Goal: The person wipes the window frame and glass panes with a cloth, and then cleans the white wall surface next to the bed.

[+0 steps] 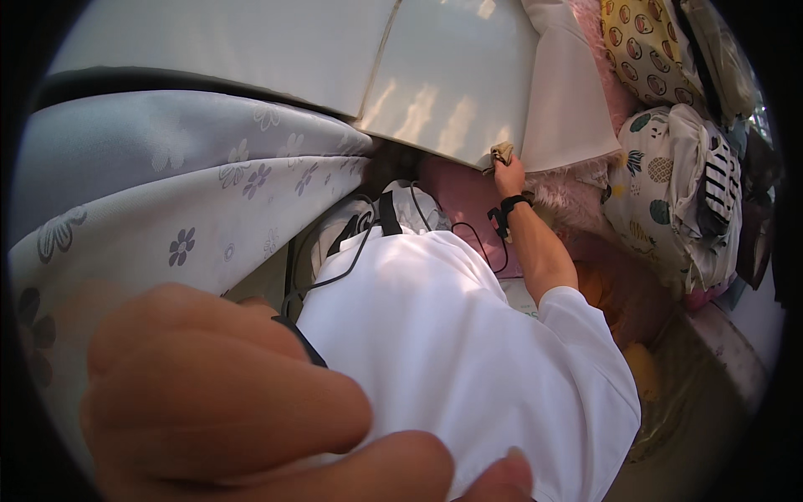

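Observation:
Far out in front of me, my right hand (510, 176) grips a crumpled beige cloth (501, 154). The cloth touches the lower edge of a glossy white panel (439, 88), near its right corner. A black band (514, 202) with a small dark device is around my right wrist. Very close to the camera, my left hand (219, 383) fills the lower left, blurred and with its fingers curled. The frame cuts off part of it, and whether it holds anything is hidden. My white shirt (426, 339) lies below and between the two hands.
Floral-patterned fabric (207, 207) covers a broad padded form on the left. Dark cables (342, 273) loop by my waist. Pink fluffy fabric (571, 201) and a white cloth (564, 106) hang beside the panel. Bundled fruit-print bedding (659, 182) and a yellow patterned bag (646, 50) are piled at right.

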Motion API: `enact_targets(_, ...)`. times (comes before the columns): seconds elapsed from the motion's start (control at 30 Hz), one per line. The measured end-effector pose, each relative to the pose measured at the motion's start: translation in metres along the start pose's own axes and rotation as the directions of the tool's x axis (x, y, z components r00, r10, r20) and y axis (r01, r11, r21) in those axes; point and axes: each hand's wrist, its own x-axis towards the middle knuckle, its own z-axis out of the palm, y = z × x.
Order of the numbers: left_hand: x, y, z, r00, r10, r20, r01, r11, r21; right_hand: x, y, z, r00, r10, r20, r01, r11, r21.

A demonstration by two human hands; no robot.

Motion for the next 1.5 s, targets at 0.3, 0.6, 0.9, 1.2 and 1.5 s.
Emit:
enact_targets(0.3,-0.001,0.011,0.009,0.998,-0.021,-0.064,0.015,0.996,-0.091,-0.007,-0.024,0.002,0.988,-0.070,0.138,0.052,0.991,0.126)
enact_targets(0.6,0.008,0.028,0.026,0.989,-0.075,-0.124,0.028,0.940,-0.341,-0.009,0.003,0.003,0.995,-0.041,0.092,0.033,0.996,0.082)
enact_targets(0.9,0.024,0.044,0.056,0.977,-0.129,-0.168,0.004,0.804,-0.594,-0.011,0.027,-0.009,0.992,0.083,0.093,-0.096,0.985,0.145)
enact_targets(1.2,0.083,0.061,0.107,0.964,-0.185,-0.192,-0.052,0.576,-0.816,-0.019,0.013,-0.007,0.986,0.096,0.136,-0.136,0.937,0.321)
enact_targets(1.5,0.087,0.055,0.125,0.933,-0.211,-0.291,-0.111,0.601,-0.791,-0.002,0.034,0.010,0.987,0.036,0.154,-0.059,0.987,0.152)
